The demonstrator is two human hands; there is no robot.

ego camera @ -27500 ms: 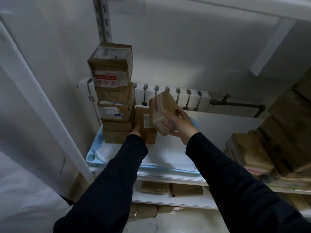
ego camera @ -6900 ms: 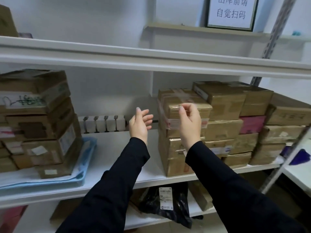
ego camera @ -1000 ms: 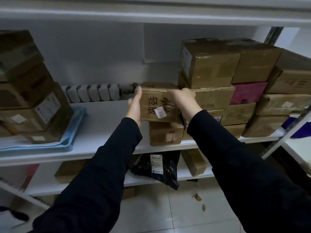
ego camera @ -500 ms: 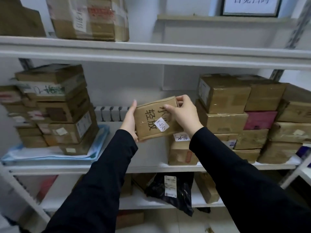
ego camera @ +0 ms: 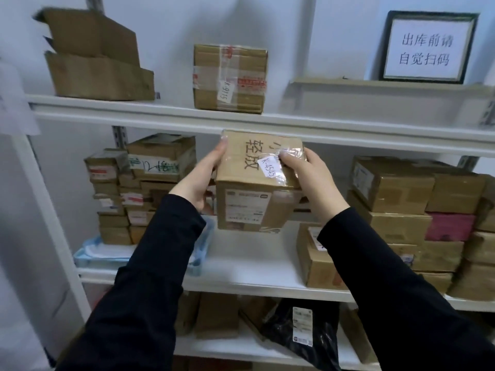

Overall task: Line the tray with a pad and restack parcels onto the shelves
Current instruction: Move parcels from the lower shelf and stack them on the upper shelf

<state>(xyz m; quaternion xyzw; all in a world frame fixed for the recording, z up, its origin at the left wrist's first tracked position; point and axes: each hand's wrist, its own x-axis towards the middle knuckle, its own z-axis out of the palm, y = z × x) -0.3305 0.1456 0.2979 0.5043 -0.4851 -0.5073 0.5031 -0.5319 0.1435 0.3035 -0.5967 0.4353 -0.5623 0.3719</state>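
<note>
- I hold one parcel (ego camera: 254, 183) up between both hands, off the middle shelf (ego camera: 254, 263) and in front of the edge of the upper shelf (ego camera: 160, 113).
- My left hand (ego camera: 199, 180) lies flat against the parcel's left side, fingers straight and pointing up.
- My right hand (ego camera: 308, 178) grips the right side, fingers curled over the top edge beside a white label reading K-4545.
- The hands are apart, with the parcel clamped between them.
- The blue tray (ego camera: 88, 259) sits at the left of the middle shelf with a white pad (ego camera: 99, 250) in it, and a stack (ego camera: 139, 188) of parcels stands on the pad, just left of my left hand.
- Another stack (ego camera: 401, 210) fills the right of that shelf.
- A taped box (ego camera: 230, 79) marked K-9115 stands on the upper shelf, above the held parcel.
</note>
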